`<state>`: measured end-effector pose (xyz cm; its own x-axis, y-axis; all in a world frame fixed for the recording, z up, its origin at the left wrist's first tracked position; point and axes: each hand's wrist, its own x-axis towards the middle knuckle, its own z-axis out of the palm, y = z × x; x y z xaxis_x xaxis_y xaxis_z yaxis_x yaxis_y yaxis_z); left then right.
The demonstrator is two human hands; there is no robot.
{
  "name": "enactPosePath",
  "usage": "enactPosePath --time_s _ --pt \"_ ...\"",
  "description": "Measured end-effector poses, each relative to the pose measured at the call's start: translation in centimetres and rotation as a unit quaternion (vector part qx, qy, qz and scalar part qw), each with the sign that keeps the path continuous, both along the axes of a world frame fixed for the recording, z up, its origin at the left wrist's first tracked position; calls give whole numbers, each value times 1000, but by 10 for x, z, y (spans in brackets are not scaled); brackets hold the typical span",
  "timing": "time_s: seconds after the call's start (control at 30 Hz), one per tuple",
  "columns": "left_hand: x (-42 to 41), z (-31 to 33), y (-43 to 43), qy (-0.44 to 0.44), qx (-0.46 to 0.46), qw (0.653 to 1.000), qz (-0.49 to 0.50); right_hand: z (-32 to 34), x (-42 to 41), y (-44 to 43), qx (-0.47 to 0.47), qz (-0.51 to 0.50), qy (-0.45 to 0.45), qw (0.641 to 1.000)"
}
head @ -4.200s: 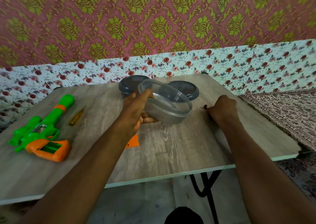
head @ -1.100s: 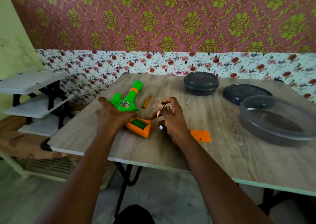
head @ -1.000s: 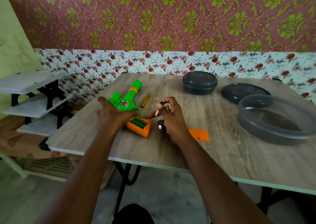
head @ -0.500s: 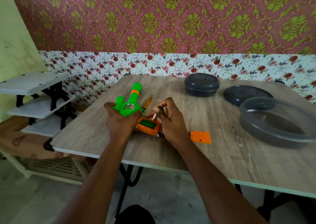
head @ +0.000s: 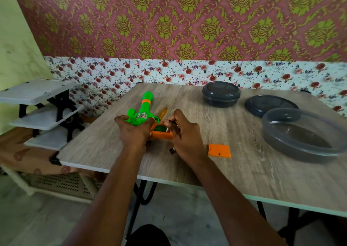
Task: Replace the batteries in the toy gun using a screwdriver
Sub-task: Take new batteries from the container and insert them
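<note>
A green toy gun (head: 143,108) with an orange grip (head: 161,134) lies on the wooden table (head: 234,170). My left hand (head: 134,132) clasps its body from the near side. My right hand (head: 185,135) holds batteries; one is pinched at the fingertips, tilted into the open green battery slot in the grip, and a dark end of another (head: 172,150) sticks out under the palm. The orange battery cover (head: 219,151) lies loose to the right of my right hand. A yellow-handled screwdriver (head: 163,112) lies just behind the gun.
At the back stands a closed dark round container (head: 221,94). A dark lid (head: 270,105) and an open clear container (head: 302,133) sit at the right. White shelves (head: 37,103) stand left of the table, with bare floor below.
My left hand closed around the gun and shifted it slightly right. My right hand moved from above the table onto the orange grip, bringing a battery down into the slot.
</note>
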<state>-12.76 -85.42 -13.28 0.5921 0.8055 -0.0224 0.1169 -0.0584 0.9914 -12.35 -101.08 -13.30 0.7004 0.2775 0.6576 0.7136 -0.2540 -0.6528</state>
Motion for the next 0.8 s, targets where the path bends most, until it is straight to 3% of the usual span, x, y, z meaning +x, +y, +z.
enactPosePath --time_s 0.47,0.8 --pt "3 1 4 -34 -59 998 -7 7 -6 1 -99 -84 -91 987" --pt "-3 3 -1 -19 -60 997 33 21 2 2 -192 -52 -13 980"
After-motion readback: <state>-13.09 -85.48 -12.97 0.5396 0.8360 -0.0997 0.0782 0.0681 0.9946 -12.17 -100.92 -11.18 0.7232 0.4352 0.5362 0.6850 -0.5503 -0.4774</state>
